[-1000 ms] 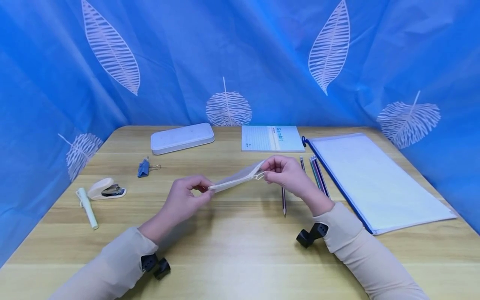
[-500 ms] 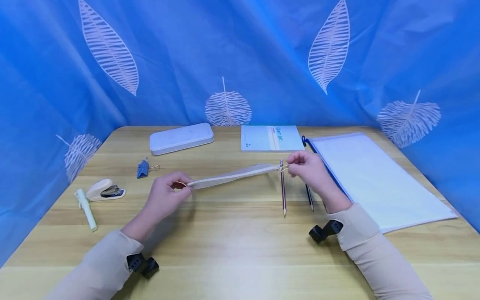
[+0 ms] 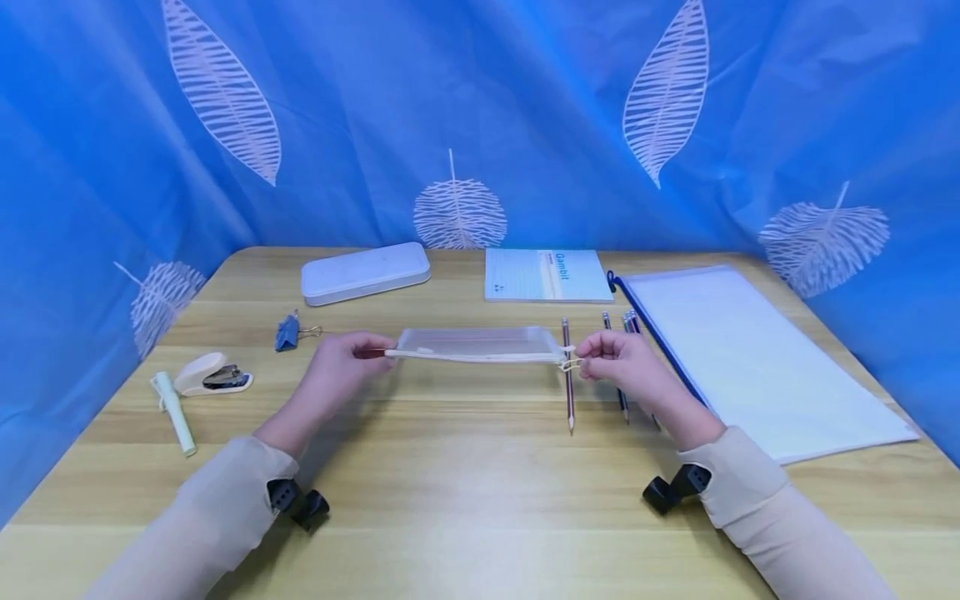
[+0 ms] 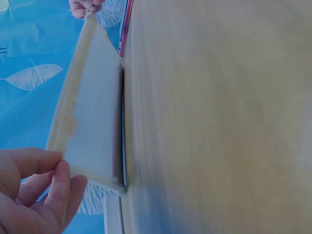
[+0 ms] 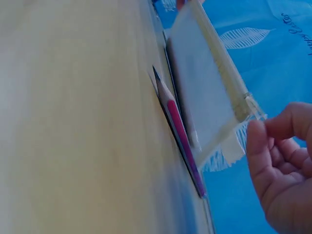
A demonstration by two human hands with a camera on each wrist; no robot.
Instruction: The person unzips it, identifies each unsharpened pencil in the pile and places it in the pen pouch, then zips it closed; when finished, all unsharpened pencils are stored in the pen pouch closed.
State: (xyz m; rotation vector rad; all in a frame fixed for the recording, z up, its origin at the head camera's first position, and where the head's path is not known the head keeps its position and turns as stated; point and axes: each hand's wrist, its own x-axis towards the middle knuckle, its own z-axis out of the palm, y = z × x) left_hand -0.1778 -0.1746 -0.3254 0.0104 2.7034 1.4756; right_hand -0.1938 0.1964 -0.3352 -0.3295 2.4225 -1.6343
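A translucent zip pouch (image 3: 476, 343) is held up above the middle of the table, its pale zip edge toward me. My left hand (image 3: 337, 371) pinches the pouch's left corner between thumb and fingers; in the left wrist view this hand (image 4: 41, 190) grips the end of the zip edge. My right hand (image 3: 626, 367) pinches the thin cord loop (image 3: 573, 364) at the pouch's right end. The right wrist view shows thumb and forefinger of the hand (image 5: 285, 165) meeting at the zip's end. A striped pencil (image 3: 570, 400) lies on the table beside the pouch's right end.
More pencils (image 3: 624, 404) lie partly hidden by my right hand, beside a large blue-edged zip folder (image 3: 757, 358). Behind are a white case (image 3: 365, 275) and a notebook (image 3: 517, 275). A blue binder clip (image 3: 287, 333), stapler (image 3: 201, 375) and pale green pen (image 3: 174, 415) sit left.
My hands have moved apart, the right one rightward and the left one leftward. The pouch, slanted before, now stretches nearly level between them, with its broad side showing.
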